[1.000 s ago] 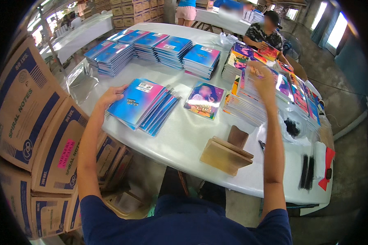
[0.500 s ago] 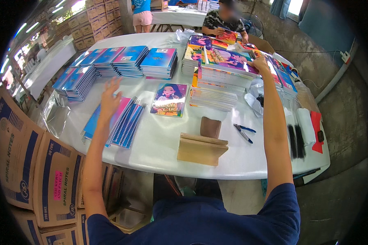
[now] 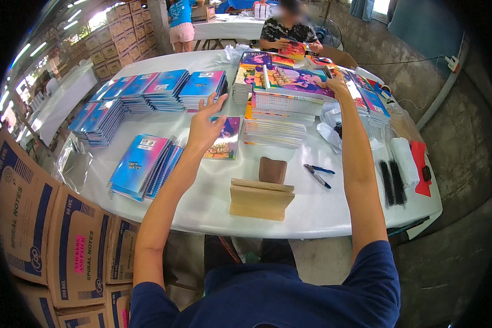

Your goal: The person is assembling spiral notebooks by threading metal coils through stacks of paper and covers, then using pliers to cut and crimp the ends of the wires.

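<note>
Cardboard cartons [image 3: 77,279] hide their contents; the left hand [image 3: 205,124] spreads open near an illustrated notebook [image 3: 230,134]; the right hand [image 3: 338,85] bends beside stacked notebooks [image 3: 284,103], grip unclear.

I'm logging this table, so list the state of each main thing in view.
Left hand: open, fingers spread
Right hand: at the tall stack, grip unclear
Near notebooks: closed, overlapping
Far notebooks: closed, stacked
Picture cover: flat, partly hidden
Wooden block: untouched
Pliers: handles spread
Black coils: side by side
Cartons: stacked

Left fingers [image 3: 218,102] spread, right fingers [image 3: 334,82] by notebooks [image 3: 287,103]
</note>
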Demonstrator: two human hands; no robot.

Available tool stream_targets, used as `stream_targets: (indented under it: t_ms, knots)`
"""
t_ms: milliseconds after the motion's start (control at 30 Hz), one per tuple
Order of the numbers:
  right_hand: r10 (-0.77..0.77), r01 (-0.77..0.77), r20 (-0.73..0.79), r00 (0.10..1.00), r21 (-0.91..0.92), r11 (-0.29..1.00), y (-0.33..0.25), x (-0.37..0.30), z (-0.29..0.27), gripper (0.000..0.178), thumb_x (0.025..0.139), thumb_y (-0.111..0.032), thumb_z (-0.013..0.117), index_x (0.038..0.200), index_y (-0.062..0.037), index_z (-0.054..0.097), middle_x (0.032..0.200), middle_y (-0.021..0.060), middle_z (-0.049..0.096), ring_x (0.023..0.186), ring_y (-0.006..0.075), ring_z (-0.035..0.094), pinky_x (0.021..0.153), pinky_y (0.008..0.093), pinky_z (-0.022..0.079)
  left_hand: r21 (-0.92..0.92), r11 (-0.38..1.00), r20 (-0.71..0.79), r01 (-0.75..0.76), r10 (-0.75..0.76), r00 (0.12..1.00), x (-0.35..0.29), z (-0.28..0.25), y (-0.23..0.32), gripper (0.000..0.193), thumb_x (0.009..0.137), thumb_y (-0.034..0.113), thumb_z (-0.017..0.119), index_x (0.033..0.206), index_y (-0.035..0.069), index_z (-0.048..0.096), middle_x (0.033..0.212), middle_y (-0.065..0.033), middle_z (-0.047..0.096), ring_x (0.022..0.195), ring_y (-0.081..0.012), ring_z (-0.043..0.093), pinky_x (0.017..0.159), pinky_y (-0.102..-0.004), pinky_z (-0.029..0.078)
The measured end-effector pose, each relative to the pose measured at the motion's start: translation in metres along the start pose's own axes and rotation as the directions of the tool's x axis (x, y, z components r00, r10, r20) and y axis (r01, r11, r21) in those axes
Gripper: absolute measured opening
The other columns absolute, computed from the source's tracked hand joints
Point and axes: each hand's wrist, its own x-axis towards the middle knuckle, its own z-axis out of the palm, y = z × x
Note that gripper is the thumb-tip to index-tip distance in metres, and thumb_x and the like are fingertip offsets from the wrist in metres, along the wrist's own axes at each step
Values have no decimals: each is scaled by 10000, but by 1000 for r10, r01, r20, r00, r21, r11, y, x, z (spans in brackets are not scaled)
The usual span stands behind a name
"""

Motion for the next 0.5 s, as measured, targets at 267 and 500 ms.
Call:
stream_targets:
  t_ms: [267, 500]
  knots:
    - [-136, 109, -196, 971, -141, 984, 22, 15, -2, 547, 619, -353, 808, 927, 73, 656, 955, 233, 674, 904, 292, 666, 774, 387, 507, -39, 985, 1, 171, -171, 985, -2, 32, 15, 603, 800, 62, 665, 1364, 219, 519, 1449, -189, 414, 1433, -280, 234, 1154, -365, 217]
    - [-499, 432, -470, 728, -251, 866, -17, -48, -35, 406, 676, -244, 817, 991, -44, 657, 900, 205, 678, 890, 286, 669, 763, 389, 508, -118, 986, -30, 119, -123, 992, 18, 41, 30, 721, 803, 142, 696, 1443, 81, 370, 1485, -224, 348, 1424, -293, 265, 1156, -351, 211]
